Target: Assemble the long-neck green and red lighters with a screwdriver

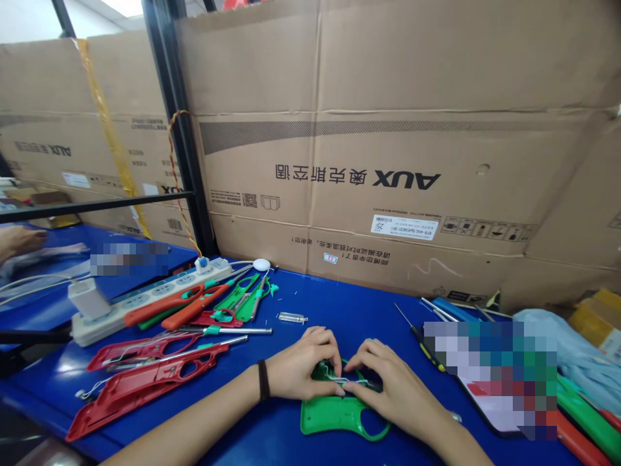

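On the blue table, my left hand (314, 364) and my right hand (383, 370) close in from both sides on a green lighter half with thin white wires (334, 377) in it. Both thumbs and fingertips are curled inward and nearly meet at the wires. My fingers partly hide that half and its inner parts. Just in front of them lies a second green plastic lighter shell (327, 415), its finger loop under my right hand. A small clear tube-like part (292, 318) lies behind my left hand.
At left lie red lighter shells (145, 386) with metal tubes, orange-handled lighters (198, 304), opened green shells (247, 298) and a white power strip (130, 301). A screwdriver (427, 346) and a phone (490, 404) lie at right. Cardboard (369, 149) stands behind. Another person's hand (22, 243) shows far left.
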`<action>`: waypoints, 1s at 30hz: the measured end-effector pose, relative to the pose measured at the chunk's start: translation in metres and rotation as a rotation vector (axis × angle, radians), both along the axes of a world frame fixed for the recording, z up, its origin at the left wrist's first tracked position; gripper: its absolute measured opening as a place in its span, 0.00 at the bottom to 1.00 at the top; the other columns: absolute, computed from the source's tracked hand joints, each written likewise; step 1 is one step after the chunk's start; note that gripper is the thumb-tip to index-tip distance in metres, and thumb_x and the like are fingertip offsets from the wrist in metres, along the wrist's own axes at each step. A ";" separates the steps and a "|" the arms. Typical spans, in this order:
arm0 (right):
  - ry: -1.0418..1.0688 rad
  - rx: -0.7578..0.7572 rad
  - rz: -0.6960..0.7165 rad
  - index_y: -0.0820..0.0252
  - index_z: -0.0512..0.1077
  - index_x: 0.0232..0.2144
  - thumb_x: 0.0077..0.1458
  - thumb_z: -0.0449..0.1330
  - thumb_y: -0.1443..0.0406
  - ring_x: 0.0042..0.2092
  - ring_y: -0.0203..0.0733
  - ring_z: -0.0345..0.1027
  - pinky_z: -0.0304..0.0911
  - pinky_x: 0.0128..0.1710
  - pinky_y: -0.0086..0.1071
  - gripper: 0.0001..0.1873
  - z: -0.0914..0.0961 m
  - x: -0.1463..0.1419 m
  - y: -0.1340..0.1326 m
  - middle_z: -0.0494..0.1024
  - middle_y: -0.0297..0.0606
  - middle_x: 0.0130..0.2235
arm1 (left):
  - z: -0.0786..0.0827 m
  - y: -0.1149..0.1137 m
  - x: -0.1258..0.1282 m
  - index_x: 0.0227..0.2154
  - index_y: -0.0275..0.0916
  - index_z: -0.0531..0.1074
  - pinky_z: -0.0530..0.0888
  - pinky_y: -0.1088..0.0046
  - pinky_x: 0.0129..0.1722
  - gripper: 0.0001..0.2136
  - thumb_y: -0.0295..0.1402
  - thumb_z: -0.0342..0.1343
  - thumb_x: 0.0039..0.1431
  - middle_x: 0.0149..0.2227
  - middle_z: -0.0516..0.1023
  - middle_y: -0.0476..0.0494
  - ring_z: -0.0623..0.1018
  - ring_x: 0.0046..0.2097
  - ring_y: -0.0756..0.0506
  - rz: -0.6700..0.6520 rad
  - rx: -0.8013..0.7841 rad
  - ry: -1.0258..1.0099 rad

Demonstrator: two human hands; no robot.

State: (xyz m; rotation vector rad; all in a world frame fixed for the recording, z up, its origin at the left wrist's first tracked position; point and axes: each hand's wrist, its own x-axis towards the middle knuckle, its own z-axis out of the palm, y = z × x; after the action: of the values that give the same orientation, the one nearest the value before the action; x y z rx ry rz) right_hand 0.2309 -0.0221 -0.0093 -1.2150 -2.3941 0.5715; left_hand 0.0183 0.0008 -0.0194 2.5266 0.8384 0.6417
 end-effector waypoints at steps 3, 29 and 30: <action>0.013 -0.012 0.002 0.53 0.73 0.33 0.55 0.59 0.59 0.43 0.42 0.66 0.60 0.44 0.34 0.05 0.002 0.003 0.000 0.71 0.34 0.39 | 0.001 -0.001 0.000 0.31 0.40 0.72 0.55 0.62 0.57 0.11 0.39 0.65 0.49 0.36 0.69 0.48 0.71 0.41 0.47 -0.002 0.014 0.006; 0.012 -0.045 0.010 0.52 0.73 0.32 0.54 0.60 0.61 0.43 0.41 0.66 0.60 0.42 0.32 0.03 0.003 0.007 0.001 0.71 0.33 0.37 | 0.015 0.003 -0.014 0.29 0.40 0.76 0.67 0.72 0.42 0.07 0.25 0.59 0.45 0.33 0.72 0.48 0.72 0.35 0.48 -0.001 0.044 0.016; 0.014 -0.046 0.010 0.52 0.73 0.32 0.54 0.61 0.62 0.43 0.40 0.66 0.60 0.42 0.31 0.03 0.003 0.007 0.001 0.71 0.32 0.37 | 0.014 0.003 -0.014 0.29 0.40 0.76 0.68 0.72 0.42 0.07 0.25 0.59 0.46 0.34 0.72 0.48 0.72 0.36 0.48 -0.003 0.040 0.015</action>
State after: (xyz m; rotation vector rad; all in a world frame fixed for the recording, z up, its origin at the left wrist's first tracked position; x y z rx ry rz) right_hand 0.2381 -0.0215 -0.0065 -1.2149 -2.3884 0.6392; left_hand 0.0043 0.0042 -0.0051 2.5708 0.8352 0.6461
